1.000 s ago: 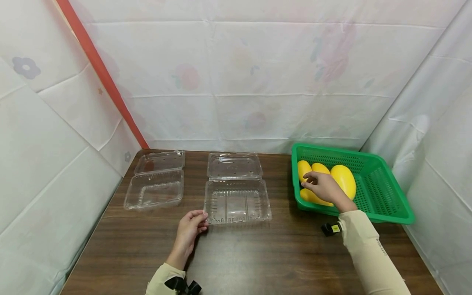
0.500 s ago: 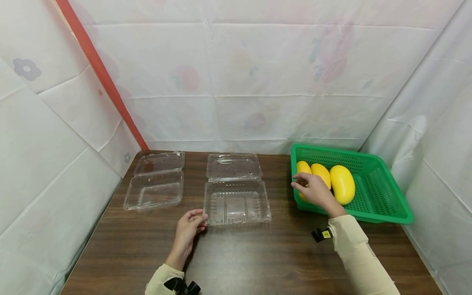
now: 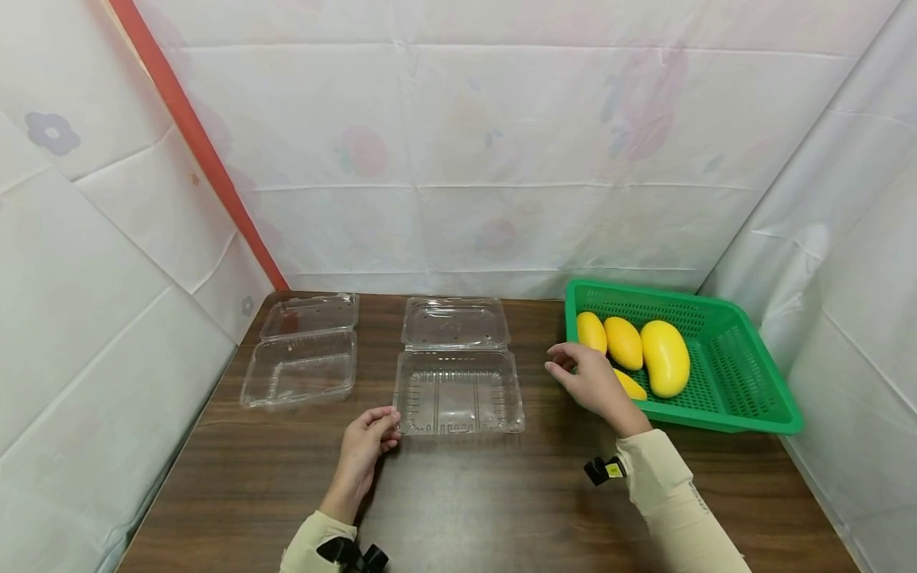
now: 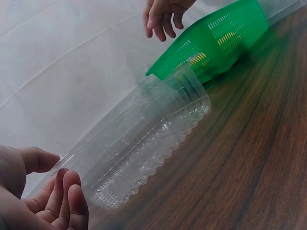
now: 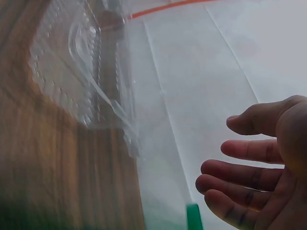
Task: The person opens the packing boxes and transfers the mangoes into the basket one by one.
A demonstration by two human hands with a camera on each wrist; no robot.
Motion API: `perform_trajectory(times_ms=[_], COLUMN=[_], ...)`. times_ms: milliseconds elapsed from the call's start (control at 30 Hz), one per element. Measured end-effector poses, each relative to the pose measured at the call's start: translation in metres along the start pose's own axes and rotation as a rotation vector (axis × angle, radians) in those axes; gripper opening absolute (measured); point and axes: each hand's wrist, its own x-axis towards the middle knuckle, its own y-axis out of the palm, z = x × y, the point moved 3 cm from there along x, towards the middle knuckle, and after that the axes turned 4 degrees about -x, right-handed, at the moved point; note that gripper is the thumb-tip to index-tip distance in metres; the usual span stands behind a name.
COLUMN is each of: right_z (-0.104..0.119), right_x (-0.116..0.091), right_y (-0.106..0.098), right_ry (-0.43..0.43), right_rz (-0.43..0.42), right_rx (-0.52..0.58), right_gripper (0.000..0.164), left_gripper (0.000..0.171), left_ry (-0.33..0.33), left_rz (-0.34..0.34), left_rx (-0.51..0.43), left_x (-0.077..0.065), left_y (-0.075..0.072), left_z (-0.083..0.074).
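Note:
At the near left corner of a clear plastic clamshell box point(image 3: 458, 394), my left hand point(image 3: 364, 450) pinches the rim between thumb and fingers. The box's lid point(image 3: 455, 324) is folded back behind it. My right hand point(image 3: 589, 383) is in the air over the near left rim of a green basket point(image 3: 759, 358), its fingers loosely bent and nothing in them. Several yellow mangoes lie in the basket, among them a large mango point(image 3: 665, 358) and a smaller mango point(image 3: 623, 343). One mango point(image 3: 630, 385) is partly hidden by the right hand.
A second clear clamshell box point(image 3: 301, 370) lies lid-up-and-back at the left of the wooden table point(image 3: 458, 501). White printed sheets point(image 3: 458, 159) close off the back and both sides of the table.
My right hand has moved left from over the mangoes to the basket's near left rim, uncovering more of them. The left hand stays at the box's corner.

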Motion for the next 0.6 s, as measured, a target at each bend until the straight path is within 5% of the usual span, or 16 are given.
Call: perform_trajectory(times_ms=[600], right_z=[0.005], right_x=[-0.012], right_y=[0.051], right_ry=[0.122], right_rz=[0.099], right_rx=[0.071], right_gripper=[0.037], left_gripper=[0.034], left_ry=[0.005], left_rz=[0.016], left_rx=[0.011], left_x=[-0.005], left_y=[0.002], left_z=[-0.003])
